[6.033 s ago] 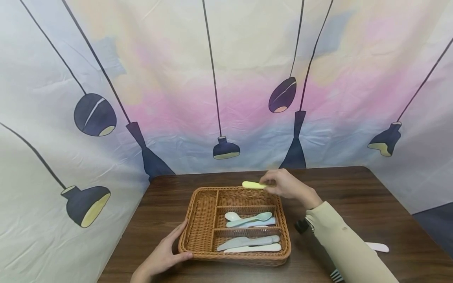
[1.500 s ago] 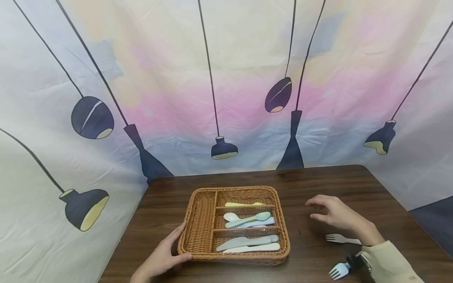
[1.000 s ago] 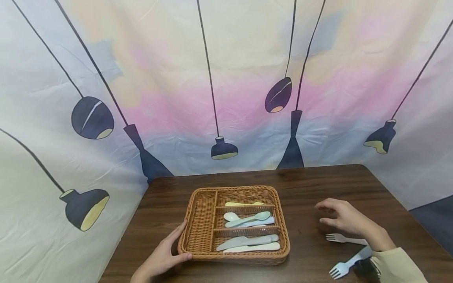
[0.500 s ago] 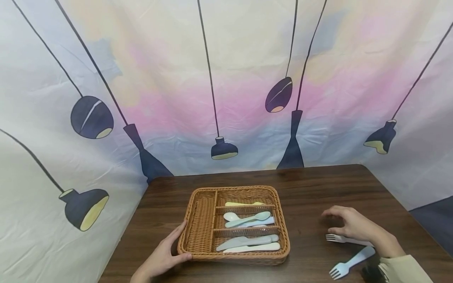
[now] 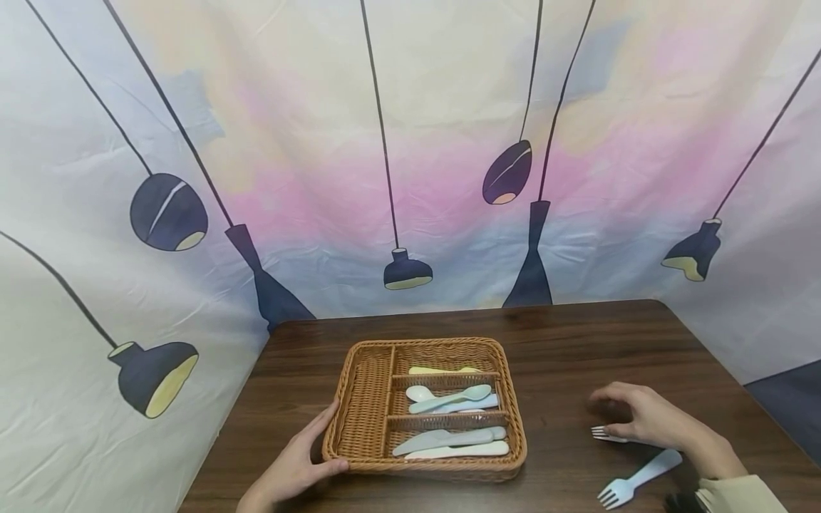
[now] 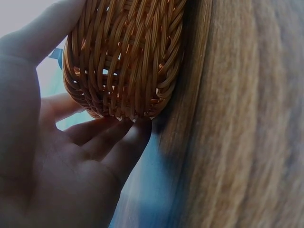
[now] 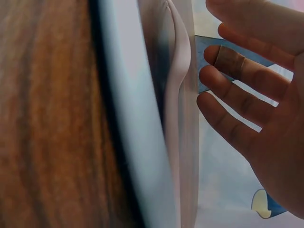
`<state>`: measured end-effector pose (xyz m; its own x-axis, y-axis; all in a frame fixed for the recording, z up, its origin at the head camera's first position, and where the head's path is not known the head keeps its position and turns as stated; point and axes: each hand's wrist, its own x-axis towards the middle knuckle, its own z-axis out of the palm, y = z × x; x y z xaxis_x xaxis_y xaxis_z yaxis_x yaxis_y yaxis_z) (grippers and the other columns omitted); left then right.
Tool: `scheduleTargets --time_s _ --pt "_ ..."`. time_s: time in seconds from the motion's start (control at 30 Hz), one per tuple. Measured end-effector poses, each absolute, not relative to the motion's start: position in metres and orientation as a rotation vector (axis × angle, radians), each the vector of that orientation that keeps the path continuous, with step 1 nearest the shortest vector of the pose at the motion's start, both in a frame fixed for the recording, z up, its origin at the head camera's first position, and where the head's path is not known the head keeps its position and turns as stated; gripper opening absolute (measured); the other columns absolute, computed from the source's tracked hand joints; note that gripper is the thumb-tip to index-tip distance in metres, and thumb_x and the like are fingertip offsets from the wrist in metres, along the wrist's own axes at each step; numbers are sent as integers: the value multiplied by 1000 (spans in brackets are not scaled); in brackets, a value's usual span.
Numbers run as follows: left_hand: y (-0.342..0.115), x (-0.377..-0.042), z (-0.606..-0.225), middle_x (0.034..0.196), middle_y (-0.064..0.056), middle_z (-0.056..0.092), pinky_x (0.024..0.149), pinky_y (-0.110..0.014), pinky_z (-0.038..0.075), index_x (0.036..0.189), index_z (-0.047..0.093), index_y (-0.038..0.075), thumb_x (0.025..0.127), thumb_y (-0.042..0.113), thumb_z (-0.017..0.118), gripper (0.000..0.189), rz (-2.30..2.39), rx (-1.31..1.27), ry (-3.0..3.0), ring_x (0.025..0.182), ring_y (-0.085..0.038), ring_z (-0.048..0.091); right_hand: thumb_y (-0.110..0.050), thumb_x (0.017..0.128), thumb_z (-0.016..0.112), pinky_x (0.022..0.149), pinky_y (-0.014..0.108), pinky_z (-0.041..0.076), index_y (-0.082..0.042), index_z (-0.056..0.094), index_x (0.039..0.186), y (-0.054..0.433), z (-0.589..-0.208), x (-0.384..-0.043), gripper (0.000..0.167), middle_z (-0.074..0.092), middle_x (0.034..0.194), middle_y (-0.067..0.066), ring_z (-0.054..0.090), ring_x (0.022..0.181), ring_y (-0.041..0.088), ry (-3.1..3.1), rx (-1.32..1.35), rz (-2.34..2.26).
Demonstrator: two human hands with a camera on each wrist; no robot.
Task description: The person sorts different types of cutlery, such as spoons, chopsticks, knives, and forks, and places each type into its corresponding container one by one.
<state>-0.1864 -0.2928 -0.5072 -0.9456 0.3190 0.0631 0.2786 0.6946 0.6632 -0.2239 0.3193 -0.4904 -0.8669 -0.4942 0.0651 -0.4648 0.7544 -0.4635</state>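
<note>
A wicker cutlery basket [image 5: 521, 434] sits on the table, with my left hand [image 5: 291, 456] gripping its near left corner, thumb in front and fingers along the side. The left wrist view shows those fingertips against the woven wall [image 6: 123, 61]. My right hand [image 5: 661, 422] hovers over a pale pinkish fork [image 5: 608, 434], covering most of its handle; the fingers are loosely bent and hold nothing. In the right wrist view a gap separates them from the pinkish fork [image 7: 178, 76]. Nearer me lies a pale blue fork [image 5: 641, 477], tines pointing left.
In the basket's near right compartment lie a grey knife [image 5: 442, 439] and a white knife [image 5: 458, 450]. The middle one holds a green spoon [image 5: 452, 399] and other pale cutlery; the far one, a yellow utensil [image 5: 436, 370]. A printed cloth [image 5: 321, 142] hangs behind the table.
The yellow utensil, earlier pinched in my right hand, now lies in the far compartment. My right hand has since moved right and nearer, over the pinkish fork. My left hand stays on the basket.
</note>
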Motion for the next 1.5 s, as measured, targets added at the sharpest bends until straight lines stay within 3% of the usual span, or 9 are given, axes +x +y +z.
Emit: scheduleTargets --time_s 0.43,0.97,1.23,1.5 --pt "-293 -187 -507 156 -22 30 99 -59 39 157 23 20 82 38 77 94 1090 506 2834 138 -41 34 -39 79 79 75 27 53 -18 66 112 323 -495 -222 41 67 109 -5 62 96 6 2847 -831 -761" --pt "-293 -186 -506 156 -23 30 100 -62 37 156 24 18 81 39 78 94 1102 500 2835 138 -42 33 -31 73 84 75 27 51 -14 65 117 329 -497 -222 51 66 113 -1 59 92 4 2769 -755 -725" --pt "-292 -186 -507 155 -20 33 100 -58 39 156 26 20 80 40 79 95 1079 508 2866 137 -38 36 -14 75 81 58 20 45 -17 73 98 329 -504 -223 25 63 91 -16 50 74 -7 2785 -924 -771" --pt "-292 -185 -508 155 -20 33 100 -57 40 156 26 20 80 40 79 94 1083 519 2871 137 -38 37 -12 75 81 58 19 46 -19 75 97 328 -504 -224 24 65 91 -15 50 75 -8 2792 -943 -795"
